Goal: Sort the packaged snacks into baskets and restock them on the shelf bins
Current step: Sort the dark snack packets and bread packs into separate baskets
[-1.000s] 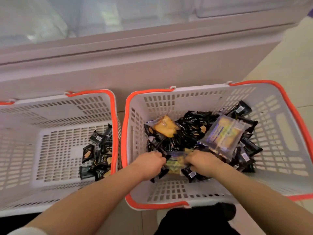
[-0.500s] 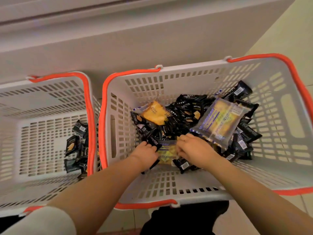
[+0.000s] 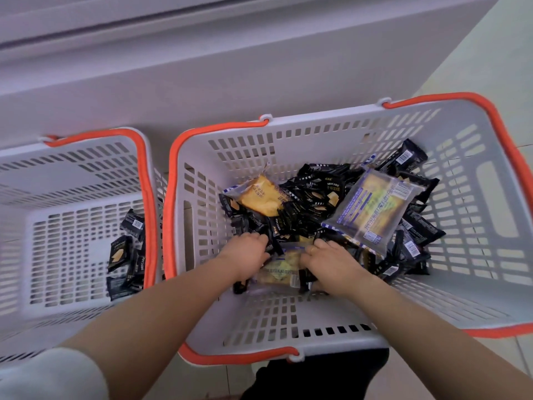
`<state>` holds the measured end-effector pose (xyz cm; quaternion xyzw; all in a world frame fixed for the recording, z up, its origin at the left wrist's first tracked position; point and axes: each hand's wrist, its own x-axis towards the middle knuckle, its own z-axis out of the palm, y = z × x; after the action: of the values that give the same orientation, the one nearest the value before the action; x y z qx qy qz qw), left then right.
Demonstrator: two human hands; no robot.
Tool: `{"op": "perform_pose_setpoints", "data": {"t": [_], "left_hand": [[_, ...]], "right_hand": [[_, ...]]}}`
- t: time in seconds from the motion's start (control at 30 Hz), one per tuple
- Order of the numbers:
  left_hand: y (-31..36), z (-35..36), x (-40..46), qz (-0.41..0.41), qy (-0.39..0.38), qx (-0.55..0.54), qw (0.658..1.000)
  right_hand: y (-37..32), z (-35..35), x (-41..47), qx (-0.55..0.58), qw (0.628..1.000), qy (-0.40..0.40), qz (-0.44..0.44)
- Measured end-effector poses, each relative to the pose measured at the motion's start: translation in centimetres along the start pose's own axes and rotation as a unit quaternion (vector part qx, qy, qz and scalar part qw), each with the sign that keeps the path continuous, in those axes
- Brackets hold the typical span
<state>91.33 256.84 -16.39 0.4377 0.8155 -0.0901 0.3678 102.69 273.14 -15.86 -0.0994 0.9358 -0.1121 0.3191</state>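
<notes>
Snack packets, mixed lot, held in the right-hand white basket [image 3: 476, 287] with orange rim. Contents: many small black packets [image 3: 313, 197], some printed "DRYCAKE" in white; three larger clear packets of yellow cake, one at the far left of the pile [image 3: 259, 196], one large with blue printing and a barcode panel at the right [image 3: 375, 206], one near the front [image 3: 281, 269]. The blue printing is too small to read.

Left hand [image 3: 246, 255] and right hand [image 3: 331, 264] both lie knuckles-up in the pile, either side of the front clear packet, its long axis running roughly from one hand to the other. Fingers are curled down into the packets; whether either has a firm hold cannot be told. Both hands touch the packet; neither is clearly nearer.

Left-hand basket [image 3: 72, 174]: sorted black packets [image 3: 124, 255] only, piled against its right wall, "DRYCAKE" legible on one.
</notes>
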Motion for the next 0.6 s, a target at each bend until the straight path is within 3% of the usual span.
{"op": "perform_pose_setpoints", "data": {"t": [0.1,0.17,0.23,0.3,0.43,0.6], "left_hand": [[0.0,-0.1,0.5,0.002,0.018,0.047,0.999],[0.3,0.2,0.9,0.011,0.02,0.08,0.997],[0.6,0.5,1.3,0.027,0.018,0.109,0.994],[0.6,0.9,1.6,0.052,0.016,0.138,0.989],[0.2,1.7,1.8,0.067,-0.002,0.172,0.983],[0.1,1.8,2.0,0.065,-0.028,0.19,0.979]], "right_hand": [[0.7,-1.3,-0.8,0.234,0.965,0.035,0.115],[1.2,-1.8,-1.2,0.311,0.929,0.085,0.183],[1.6,-1.8,-1.4,0.298,0.921,0.106,0.229],[1.7,-1.6,-1.4,0.233,0.937,0.089,0.247],[0.8,-0.4,-0.6,0.12,0.965,0.034,0.233],[0.7,-0.5,-0.2,0.079,0.972,0.05,0.215]]}}
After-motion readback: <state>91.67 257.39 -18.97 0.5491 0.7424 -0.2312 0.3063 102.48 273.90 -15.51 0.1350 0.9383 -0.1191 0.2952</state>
